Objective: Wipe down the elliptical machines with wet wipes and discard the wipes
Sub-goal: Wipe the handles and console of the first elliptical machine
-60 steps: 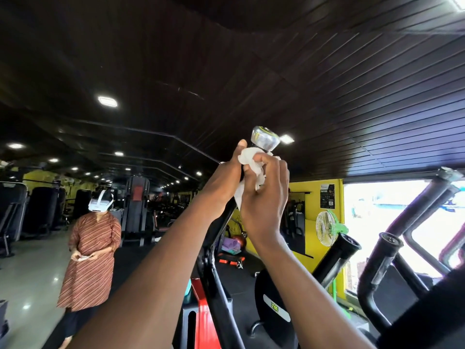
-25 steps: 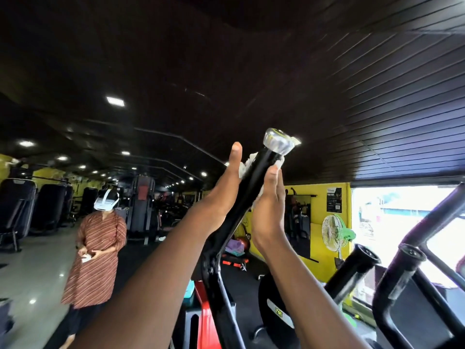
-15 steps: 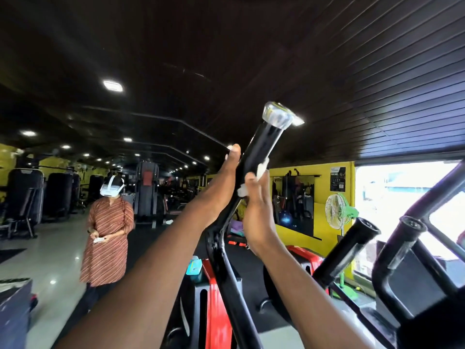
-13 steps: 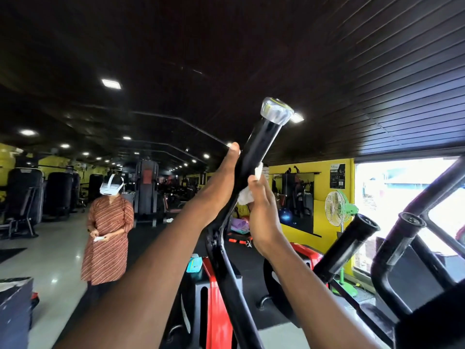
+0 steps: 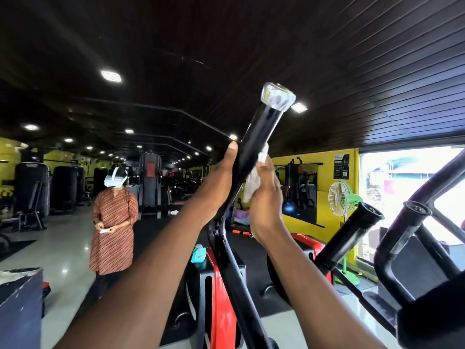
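The elliptical's tall black handle (image 5: 261,129) rises in the middle of the view and ends in a clear plastic-wrapped cap (image 5: 276,96). My left hand (image 5: 216,187) grips the handle from the left, below its upper stretch, thumb up along the bar. My right hand (image 5: 264,197) holds a crumpled white wet wipe (image 5: 254,180) against the right side of the handle. Most of the wipe is hidden between my palm and the bar.
Two more black handles (image 5: 352,235) (image 5: 400,235) stand at the right. A red and black machine body (image 5: 219,285) with a teal wipe pack (image 5: 198,253) sits below. A person in a striped dress (image 5: 113,222) stands at the left. A green fan (image 5: 342,197) stands by the yellow wall.
My right hand has slid the wipe down the handle from just under the cap to the lower stretch. My left hand has moved down the bar too.
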A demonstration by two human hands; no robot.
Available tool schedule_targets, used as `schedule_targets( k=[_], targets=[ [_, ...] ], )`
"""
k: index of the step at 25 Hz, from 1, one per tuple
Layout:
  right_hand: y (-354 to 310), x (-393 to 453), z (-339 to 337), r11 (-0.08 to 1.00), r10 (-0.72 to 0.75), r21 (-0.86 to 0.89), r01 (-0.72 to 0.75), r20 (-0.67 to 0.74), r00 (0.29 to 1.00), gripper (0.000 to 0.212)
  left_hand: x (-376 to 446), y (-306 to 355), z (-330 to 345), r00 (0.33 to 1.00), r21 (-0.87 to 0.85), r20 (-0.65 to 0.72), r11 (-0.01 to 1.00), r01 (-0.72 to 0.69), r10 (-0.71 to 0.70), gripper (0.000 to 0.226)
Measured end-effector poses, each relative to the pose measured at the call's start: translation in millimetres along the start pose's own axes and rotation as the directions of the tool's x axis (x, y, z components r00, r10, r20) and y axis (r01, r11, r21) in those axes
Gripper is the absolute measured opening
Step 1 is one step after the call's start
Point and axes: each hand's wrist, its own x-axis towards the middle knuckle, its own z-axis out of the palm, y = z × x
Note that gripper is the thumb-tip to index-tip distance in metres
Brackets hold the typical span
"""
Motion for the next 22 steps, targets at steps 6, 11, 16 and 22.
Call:
schedule_targets(
  k=[6,11,16,22],
  targets=[
    [45,-28,-8,0.971,0.190,-0.169,-0.171,0.102,0.976,0.028,-9,-35,-2,0.982,0.037,-0.093,0.985,0.168,-0.164,0.075],
    [39,-13,8,0.994,0.108,-0.022,-0.106,0.107,0.988,0.030,-11,-48,-8,0.987,-0.079,-0.055,0.986,0.144,-0.148,0.056],
    [72,-42,-7,0.923,0.286,-0.319,-0.215,0.193,0.938,0.028,-18,-68,-4,0.954,-0.080,-0.175,0.969,0.235,-0.245,0.053],
    [77,-33,1,0.916,0.325,-0.315,-0.250,0.213,0.921,0.039,-16,-75,-4,0.927,-0.176,-0.228,0.949,0.261,-0.297,0.050]
  ],
)
